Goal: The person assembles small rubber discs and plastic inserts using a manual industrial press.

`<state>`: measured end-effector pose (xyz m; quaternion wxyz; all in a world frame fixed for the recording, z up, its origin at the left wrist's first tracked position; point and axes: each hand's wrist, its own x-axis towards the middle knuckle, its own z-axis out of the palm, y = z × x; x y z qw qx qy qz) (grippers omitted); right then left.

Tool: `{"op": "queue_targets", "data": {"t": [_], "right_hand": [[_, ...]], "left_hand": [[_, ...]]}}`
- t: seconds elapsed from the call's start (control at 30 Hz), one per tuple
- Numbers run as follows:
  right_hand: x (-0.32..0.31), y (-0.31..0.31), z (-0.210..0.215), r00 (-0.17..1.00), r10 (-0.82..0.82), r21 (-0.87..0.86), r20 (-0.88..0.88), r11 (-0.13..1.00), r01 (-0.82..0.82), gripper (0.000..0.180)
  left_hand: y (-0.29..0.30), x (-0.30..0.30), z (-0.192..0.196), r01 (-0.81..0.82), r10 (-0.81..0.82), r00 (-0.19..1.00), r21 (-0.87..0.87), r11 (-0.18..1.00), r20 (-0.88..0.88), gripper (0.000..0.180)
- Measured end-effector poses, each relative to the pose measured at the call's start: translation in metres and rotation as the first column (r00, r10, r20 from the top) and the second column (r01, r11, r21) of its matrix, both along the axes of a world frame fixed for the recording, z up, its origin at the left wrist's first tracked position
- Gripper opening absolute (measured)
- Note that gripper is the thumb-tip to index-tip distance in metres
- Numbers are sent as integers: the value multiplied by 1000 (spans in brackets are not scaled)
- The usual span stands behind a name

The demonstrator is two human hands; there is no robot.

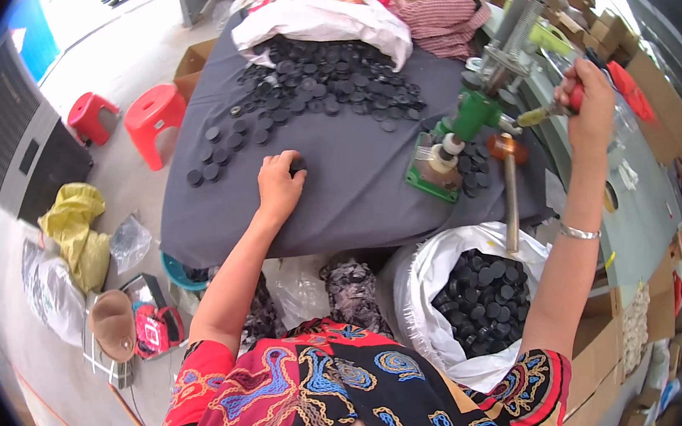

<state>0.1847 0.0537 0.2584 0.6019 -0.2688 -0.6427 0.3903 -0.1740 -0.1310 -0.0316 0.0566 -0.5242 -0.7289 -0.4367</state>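
My left hand (279, 183) rests on the grey cloth-covered table (342, 205), its fingers closed on a small round black cap (298, 165). On the right, my raised right hand (592, 102) grips the red-ended lever (576, 96) of a green hand press (471, 117). The press stands on a green base (434, 181) with a pale round seat under its ram. Many loose black caps (312, 89) spill from a white sack (327, 24) at the table's far side, and some lie singly left of my left hand. More caps (475, 167) lie behind the press.
A hammer (510, 181) with an orange head lies right of the press, its handle pointing toward me. Below the table edge stands a white sack (422, 276) full of black caps. Red stools (153, 123) and a yellow bag (82, 227) are on the left floor.
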Motion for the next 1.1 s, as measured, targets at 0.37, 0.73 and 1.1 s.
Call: {"op": "queue_targets", "data": {"t": [0.37, 0.73, 1.1], "right_hand": [[-4, -2, -2, 994, 99, 12, -42, 995, -98, 25], [-2, -17, -8, 996, 60, 18, -60, 998, -59, 25], [11, -98, -174, 985, -101, 552, 137, 834, 9, 14]], "left_hand": [[113, 163, 45, 449, -457, 869, 85, 889, 188, 63], [154, 193, 38, 369, -377, 910, 80, 926, 170, 73], [124, 169, 27, 368, -389, 897, 131, 921, 213, 74]]}}
